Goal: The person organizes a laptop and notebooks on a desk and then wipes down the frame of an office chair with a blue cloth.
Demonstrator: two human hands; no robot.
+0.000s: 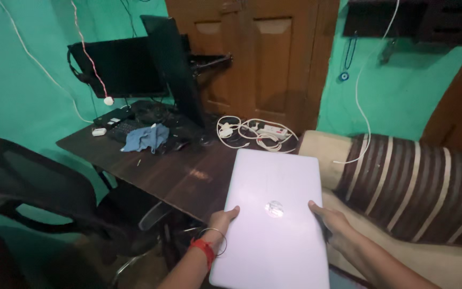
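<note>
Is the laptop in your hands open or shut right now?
Shut. The laptop shows only its flat pale lid, no screen or keys, with the left hand and right hand gripping its side edges.

The closed laptop (274,214) has a smooth, matt pale plastic or metal lid. The tabletop (188,171) is dark wood with a dull sheen. A soft blue cloth (145,137) lies crumpled on it.

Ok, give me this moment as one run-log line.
left hand: grips closed white laptop left edge | right hand: grips right edge | laptop: held over wooden desk near edge
</note>
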